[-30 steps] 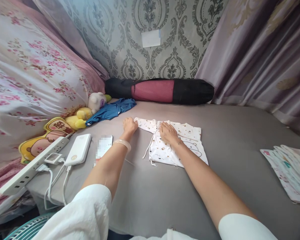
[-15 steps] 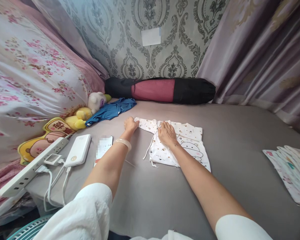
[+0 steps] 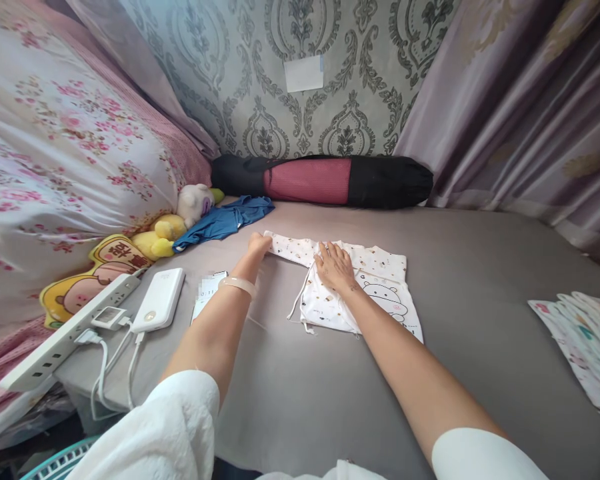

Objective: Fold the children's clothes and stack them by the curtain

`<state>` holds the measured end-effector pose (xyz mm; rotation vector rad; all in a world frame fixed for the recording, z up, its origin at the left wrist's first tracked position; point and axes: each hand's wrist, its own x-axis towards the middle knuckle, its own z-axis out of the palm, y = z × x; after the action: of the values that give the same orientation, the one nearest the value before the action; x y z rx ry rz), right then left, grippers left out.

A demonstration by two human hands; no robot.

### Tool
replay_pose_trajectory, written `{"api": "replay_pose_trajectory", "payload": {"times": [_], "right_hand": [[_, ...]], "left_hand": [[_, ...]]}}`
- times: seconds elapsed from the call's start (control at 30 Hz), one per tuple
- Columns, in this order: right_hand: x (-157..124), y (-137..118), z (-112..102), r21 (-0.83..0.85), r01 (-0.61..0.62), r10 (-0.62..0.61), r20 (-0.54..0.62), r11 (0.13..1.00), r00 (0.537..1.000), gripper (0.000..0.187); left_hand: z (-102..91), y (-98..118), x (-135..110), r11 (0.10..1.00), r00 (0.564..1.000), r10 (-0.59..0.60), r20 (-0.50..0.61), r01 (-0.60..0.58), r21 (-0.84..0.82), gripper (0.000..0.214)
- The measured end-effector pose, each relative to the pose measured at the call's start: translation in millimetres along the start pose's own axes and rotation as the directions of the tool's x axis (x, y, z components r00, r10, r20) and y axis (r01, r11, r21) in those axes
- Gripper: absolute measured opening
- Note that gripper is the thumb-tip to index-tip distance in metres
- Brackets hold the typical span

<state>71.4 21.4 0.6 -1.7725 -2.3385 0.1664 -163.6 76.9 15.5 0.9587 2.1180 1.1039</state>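
Note:
A small white baby shirt (image 3: 325, 303) with a scattered print, tie strings and a cartoon animal lies flat on the grey sheet (image 3: 290, 393). My left hand (image 3: 259, 245) is closed on the end of its left sleeve, which stretches out sideways. On the upper chest of the shirt my right hand (image 3: 336, 268) rests palm down, fingers extended and slightly apart. The shirt's right sleeve is folded across toward the body side, and my right forearm hides part of the animal print.
At left are a phone (image 3: 207, 293), a white power bank (image 3: 159, 300) with cables, a power strip (image 3: 70, 333), plush toys (image 3: 155, 239) and a blue cloth (image 3: 225, 222). A black and pink rolled bag (image 3: 305, 181) lies along the wall. Folded clothes (image 3: 580, 347) sit at right.
My left hand has shifted slightly left and up, drawing the sleeve out straighter. My right hand stays on the shirt's chest.

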Motion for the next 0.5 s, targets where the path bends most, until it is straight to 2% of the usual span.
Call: {"api": "replay_pose_trajectory", "payload": {"times": [0.17,0.27,0.37,0.5], "right_hand": [[2.0,-1.1,-2.1,-0.016,-0.013,0.013,0.055,1.000,0.998,0.058],[3.9,-2.2,-3.9,-0.018,-0.029,0.031,0.096,0.999,0.995,0.058],[5.5,-3.6,-6.0,-0.013,-0.046,0.047,0.134,0.999,0.990,0.058],[7.4,-7.0,-9.2,-0.021,-0.060,0.062,0.130,0.998,0.990,0.056]], "left_hand": [[-10.1,5.7,-14.3,0.966,0.992,-0.122,0.027,0.125,-0.226,0.028],[-15.9,13.6,-26.9,0.909,0.988,-0.139,0.067,0.154,-0.388,0.029],[-19.9,26.2,-38.3,0.799,0.980,-0.143,0.137,0.196,-0.569,0.027],[-20.3,45.7,-51.6,0.751,0.983,-0.112,0.147,0.180,-0.635,0.022]]}}
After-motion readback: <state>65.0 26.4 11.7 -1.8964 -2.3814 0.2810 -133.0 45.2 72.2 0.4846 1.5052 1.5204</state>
